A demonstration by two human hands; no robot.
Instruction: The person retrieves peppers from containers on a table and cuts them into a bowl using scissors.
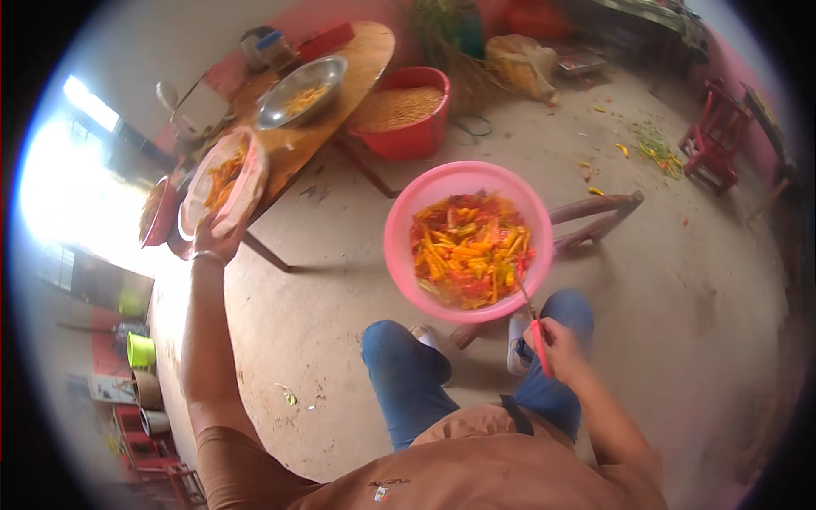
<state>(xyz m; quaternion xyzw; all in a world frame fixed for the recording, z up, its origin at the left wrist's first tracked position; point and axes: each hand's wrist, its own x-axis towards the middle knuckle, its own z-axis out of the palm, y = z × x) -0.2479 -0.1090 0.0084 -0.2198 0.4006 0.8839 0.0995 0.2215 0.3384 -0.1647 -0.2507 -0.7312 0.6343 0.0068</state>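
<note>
My left hand (218,239) is stretched out to the near edge of a pink plastic basket (254,167), gripping its rim. Orange and yellow chili peppers (224,180) lie inside it. In my right hand (561,349) is a pair of scissors (540,344) with red handles, its blades pointing at the near right rim of a pink plastic basin (408,290). That basin stands in front of my knees, filled with yellow, orange and red chili peppers (472,252), many seemingly cut up. Whether the blade tips touch the peppers is unclear.
A wooden table (363,54) carries a metal bowl (338,76) with more peppers. Beneath its edge is a red tub (408,140) of grain-like yellow bits. Dark wooden legs (599,204) jut out beside the basin. Scattered peppers (660,156) lie near a small red chair (714,140).
</note>
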